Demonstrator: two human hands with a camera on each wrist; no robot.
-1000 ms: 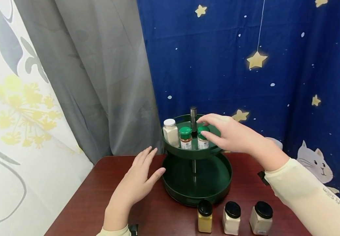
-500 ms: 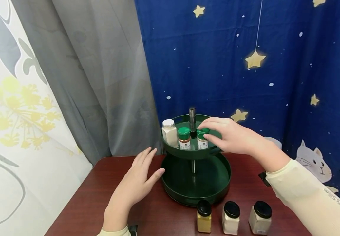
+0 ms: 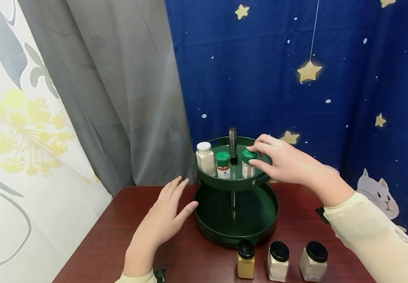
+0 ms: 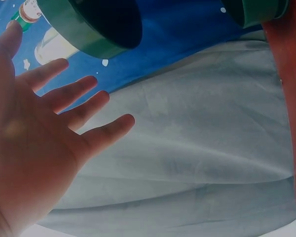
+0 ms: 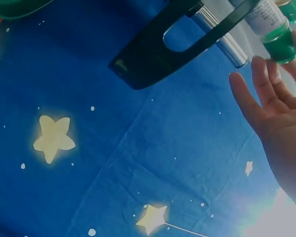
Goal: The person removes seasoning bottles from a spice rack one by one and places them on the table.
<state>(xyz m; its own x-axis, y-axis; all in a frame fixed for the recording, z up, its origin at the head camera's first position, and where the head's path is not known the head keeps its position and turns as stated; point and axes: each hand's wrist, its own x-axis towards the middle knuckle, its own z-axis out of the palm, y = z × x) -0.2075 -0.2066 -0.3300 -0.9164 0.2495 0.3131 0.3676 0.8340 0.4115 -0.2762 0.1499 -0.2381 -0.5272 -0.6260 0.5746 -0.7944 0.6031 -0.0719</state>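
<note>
So, from here the right hand (image 3: pixel 285 159) pinches the green-capped, tan-filled jar (image 3: pixel 247 169) near the front-right edge of the upper tray (image 3: pixel 223 183); left hand (image 3: pixel 165 212) spread, holding nothing. Positioning, I'd say; next calls for seating it flat, then letting go.

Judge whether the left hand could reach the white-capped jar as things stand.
Probably yes: the left hand holds nothing; the white-capped jar stands on the left of the upper tray, its cap above the rim, nothing visible blocking that side.
</note>
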